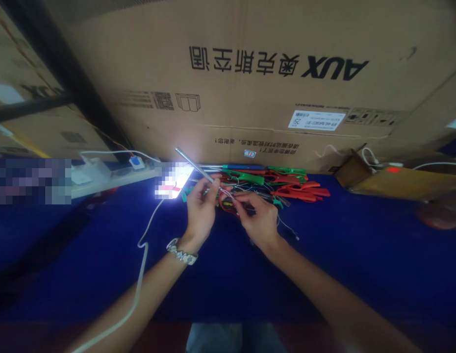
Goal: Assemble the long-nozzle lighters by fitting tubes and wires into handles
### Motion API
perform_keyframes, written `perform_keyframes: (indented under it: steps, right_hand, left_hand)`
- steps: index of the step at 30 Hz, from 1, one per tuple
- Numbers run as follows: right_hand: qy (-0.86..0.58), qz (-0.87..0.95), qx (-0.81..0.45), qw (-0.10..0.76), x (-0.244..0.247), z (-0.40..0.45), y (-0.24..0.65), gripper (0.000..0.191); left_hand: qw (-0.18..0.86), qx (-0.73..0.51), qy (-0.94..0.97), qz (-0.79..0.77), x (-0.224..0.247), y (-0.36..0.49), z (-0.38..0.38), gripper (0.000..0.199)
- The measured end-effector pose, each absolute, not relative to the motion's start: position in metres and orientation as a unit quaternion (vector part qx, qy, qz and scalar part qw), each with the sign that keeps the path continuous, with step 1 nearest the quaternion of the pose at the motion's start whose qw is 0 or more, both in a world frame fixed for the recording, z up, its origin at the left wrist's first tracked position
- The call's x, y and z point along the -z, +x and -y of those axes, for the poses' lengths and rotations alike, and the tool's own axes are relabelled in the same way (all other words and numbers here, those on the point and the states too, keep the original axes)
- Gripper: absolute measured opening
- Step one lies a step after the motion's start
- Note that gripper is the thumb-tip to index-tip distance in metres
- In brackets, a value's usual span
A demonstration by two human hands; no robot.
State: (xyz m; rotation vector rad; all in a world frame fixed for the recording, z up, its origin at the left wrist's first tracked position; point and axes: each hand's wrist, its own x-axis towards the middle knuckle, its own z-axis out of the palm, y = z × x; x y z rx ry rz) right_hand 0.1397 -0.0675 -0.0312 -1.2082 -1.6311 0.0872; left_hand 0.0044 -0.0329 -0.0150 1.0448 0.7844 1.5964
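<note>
Head view: the left hand pinched a silver rod above the blue worktop, its far end pointing forward and leftward, beside the pile of coloured tools. The right hand had thumb and fingertips pressed, it seemed, on a thin wire near the rod's closer end. To do this well, I judged, one needed steady left fingers and gentle right ones. Both forearms reached inward, wrists apart.
</note>
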Motion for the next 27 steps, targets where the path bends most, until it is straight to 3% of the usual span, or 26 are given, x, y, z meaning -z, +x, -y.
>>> perform_keyframes:
  steps: [9,16,22,27]
  right_hand:
    - [-0.491,0.728,0.079,0.472,0.025,0.071,0.139,0.012]
    - [-0.476,0.731,-0.012,0.489,0.029,0.07,0.139,0.014]
    - [-0.411,0.616,-0.273,0.614,0.032,0.062,0.137,0.014]
    - [-0.439,0.493,-0.476,0.581,0.022,0.062,0.139,0.037]
  left_hand:
    - [0.507,-0.672,0.429,-0.328,0.016,0.004,0.034,0.023]
    - [0.493,-0.671,0.441,-0.336,0.017,0.002,0.033,0.026]
    - [0.504,-0.674,0.435,-0.319,0.015,0.001,0.033,0.028]
    - [0.531,-0.674,0.42,-0.294,0.012,0.001,0.034,0.03]
